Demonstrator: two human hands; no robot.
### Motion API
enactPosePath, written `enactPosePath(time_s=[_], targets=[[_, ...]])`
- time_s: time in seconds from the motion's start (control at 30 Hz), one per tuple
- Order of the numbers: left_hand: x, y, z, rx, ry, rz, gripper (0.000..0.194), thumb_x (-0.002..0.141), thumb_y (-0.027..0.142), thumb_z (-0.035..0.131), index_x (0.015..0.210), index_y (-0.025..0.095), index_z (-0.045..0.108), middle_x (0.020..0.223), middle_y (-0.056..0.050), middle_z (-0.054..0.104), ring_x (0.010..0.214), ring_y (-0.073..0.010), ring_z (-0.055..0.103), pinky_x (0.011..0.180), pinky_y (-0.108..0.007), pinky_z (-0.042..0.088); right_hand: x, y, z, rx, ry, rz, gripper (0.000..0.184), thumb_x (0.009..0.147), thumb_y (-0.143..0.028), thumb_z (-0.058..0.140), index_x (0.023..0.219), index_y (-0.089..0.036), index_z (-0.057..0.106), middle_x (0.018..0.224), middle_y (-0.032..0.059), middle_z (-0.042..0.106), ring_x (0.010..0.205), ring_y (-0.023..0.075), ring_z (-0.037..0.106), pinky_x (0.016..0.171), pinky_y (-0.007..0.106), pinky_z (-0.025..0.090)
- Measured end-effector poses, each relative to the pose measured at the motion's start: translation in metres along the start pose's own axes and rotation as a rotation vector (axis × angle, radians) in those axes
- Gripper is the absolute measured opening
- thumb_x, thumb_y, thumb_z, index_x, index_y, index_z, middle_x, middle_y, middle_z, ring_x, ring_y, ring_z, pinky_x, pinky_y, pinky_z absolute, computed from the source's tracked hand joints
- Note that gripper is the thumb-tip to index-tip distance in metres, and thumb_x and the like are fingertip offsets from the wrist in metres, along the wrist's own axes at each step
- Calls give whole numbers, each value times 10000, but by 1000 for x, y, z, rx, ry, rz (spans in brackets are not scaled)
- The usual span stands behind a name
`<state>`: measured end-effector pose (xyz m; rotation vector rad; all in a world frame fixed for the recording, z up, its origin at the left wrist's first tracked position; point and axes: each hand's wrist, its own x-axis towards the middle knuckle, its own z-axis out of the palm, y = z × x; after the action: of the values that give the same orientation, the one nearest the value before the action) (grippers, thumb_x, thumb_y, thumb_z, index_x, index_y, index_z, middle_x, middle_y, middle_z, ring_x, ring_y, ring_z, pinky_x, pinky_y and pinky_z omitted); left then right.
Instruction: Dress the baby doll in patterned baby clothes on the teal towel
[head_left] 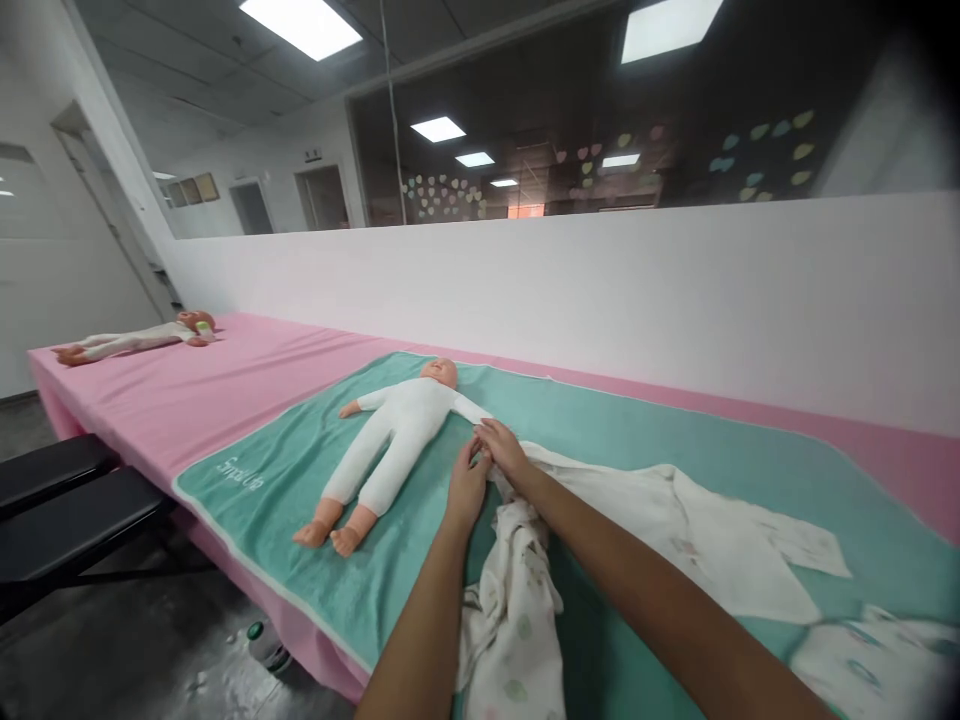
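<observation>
A baby doll point(397, 430) in a white bodysuit lies on its back on a teal towel point(300, 470). My left hand point(466, 485) and my right hand point(501, 447) meet at the doll's outstretched arm, fingers pinched around the doll's hand and the edge of a white patterned cloth point(675, 520). That cloth spreads to the right over the towel, and a bunched part point(510, 610) lies between my forearms.
The towel lies on a long pink padded table point(187, 390) against a white wall. A second doll point(142, 338) lies at the far left end. Black benches point(67, 500) stand left of the table. A small green-capped object point(264, 645) sits on the floor.
</observation>
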<state>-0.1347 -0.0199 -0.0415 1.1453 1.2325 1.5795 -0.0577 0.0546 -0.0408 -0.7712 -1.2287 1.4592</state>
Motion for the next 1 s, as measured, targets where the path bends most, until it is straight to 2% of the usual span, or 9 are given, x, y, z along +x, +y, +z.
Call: enactPosePath(time_s=[0.07,0.17,0.27,0.43,0.57,0.7,0.8,0.9,1.0], targets=[[-4,-3,7,279,-77,82,484,723,353,606,1163,165,535,1272,-129,517,1207,-250,436,1032,-364,280,-38,-15,-51,-139,70,-69,355,660,-344,677,992,-249,597,1087,17,610,1112,214,490,1017,380,321],[-8,-6,11,596,-136,155,548,661,413,650,1136,162,545,1246,-149,520,1200,-292,425,1015,-367,273,-98,-41,-131,-596,242,-208,371,724,-399,608,1065,-258,581,1168,35,566,1137,235,458,1040,409,261],[-7,-6,11,909,-209,251,498,720,425,578,1124,139,532,1217,-170,508,1148,-303,447,943,-361,328,-148,-68,-197,-901,451,-268,385,705,-396,621,1056,-244,577,1189,66,541,1175,259,408,1037,411,227],[-6,-3,15,1234,-126,199,459,755,474,501,1071,142,512,1133,-176,517,1085,-320,458,873,-388,349,-188,-92,-258,-1244,700,-57,304,644,-452,642,779,-192,560,998,123,574,1052,308,449,905,446,288],[-10,1,20,1100,-91,172,180,760,361,511,826,196,536,986,-101,578,1009,-294,489,846,-390,346,-188,-93,-254,-1171,616,-66,230,666,-336,597,570,-206,433,660,19,523,729,198,484,712,321,331],[-17,14,24,298,-82,8,136,697,281,607,696,192,503,715,-20,575,824,-225,547,737,-322,409,-185,-103,-228,-1019,619,-175,242,758,-360,487,587,-214,396,574,-30,440,602,144,424,606,272,316],[-19,27,22,-112,-77,-8,143,762,310,558,736,194,478,817,-30,616,760,-172,579,672,-284,457,-189,-117,-193,-478,582,-296,276,788,-479,464,682,-226,441,625,-40,489,581,129,450,571,249,354],[-19,36,15,-342,-106,-39,137,823,275,487,721,190,455,773,-6,611,569,-88,545,626,-244,481,-205,-124,-143,-99,252,-244,282,788,-519,491,784,-239,521,672,-38,569,571,128,507,564,248,408],[-18,36,10,-578,-196,-186,141,811,267,529,719,176,474,628,37,558,401,-45,424,517,-213,456,-225,-115,-93,-248,-225,-151,234,784,-455,550,776,-228,608,850,6,655,769,169,600,685,290,468]])
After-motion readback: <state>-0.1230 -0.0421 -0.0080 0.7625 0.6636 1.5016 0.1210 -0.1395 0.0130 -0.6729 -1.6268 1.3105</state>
